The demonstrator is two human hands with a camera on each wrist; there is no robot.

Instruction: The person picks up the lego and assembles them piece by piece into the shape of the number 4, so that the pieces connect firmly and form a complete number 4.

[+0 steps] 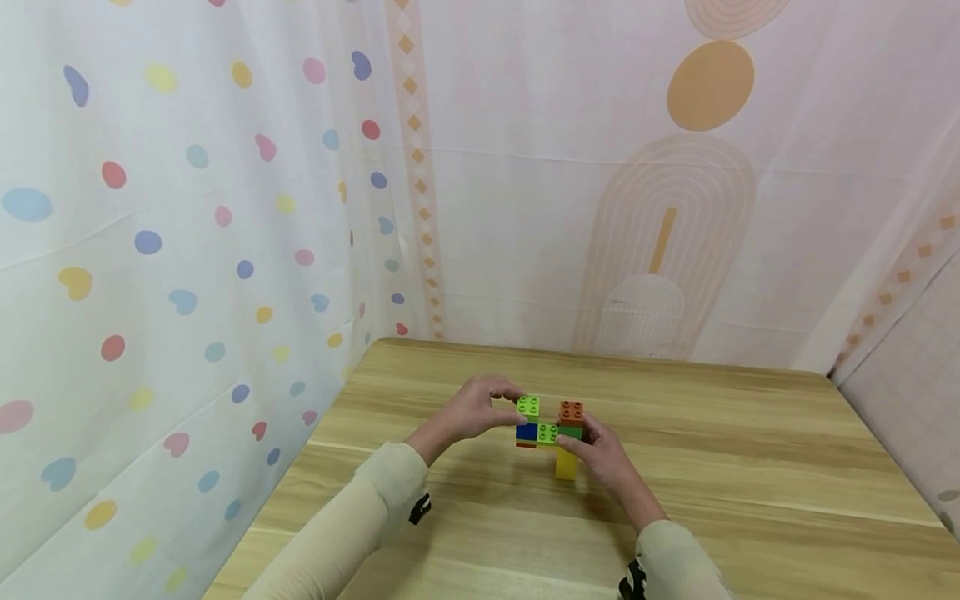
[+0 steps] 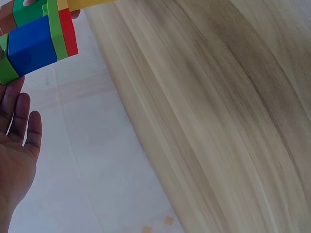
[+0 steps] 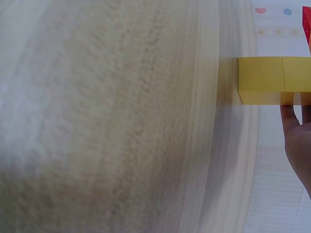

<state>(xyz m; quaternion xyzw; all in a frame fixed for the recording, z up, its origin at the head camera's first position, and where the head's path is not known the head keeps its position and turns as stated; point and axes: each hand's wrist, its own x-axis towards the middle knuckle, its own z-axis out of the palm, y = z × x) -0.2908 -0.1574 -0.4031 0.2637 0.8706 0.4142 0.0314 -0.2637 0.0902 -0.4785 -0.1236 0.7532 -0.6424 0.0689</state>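
A structure of toy building bricks stands between both hands. Yellow bricks (image 1: 566, 467) form its column, with a dark green brick (image 1: 572, 432) and an orange-brown brick (image 1: 572, 413) above. A light green brick (image 1: 547, 433) reaches left from the column. On that side a blue brick (image 2: 31, 46) has red (image 2: 69, 33) beneath it and a light green top brick (image 1: 528, 405) over it. My left hand (image 1: 476, 408) pinches this top brick between thumb and fingers. My right hand (image 1: 606, 458) grips the column, its thumb in front and fingers behind, partly hidden.
The wood-grain table (image 1: 712, 450) spreads around the bricks. Behind it hangs a pale curtain with arches (image 1: 517, 250), and a dotted curtain (image 1: 187, 350) hangs at the left. Dark straps (image 1: 421, 508) show at both cuffs.
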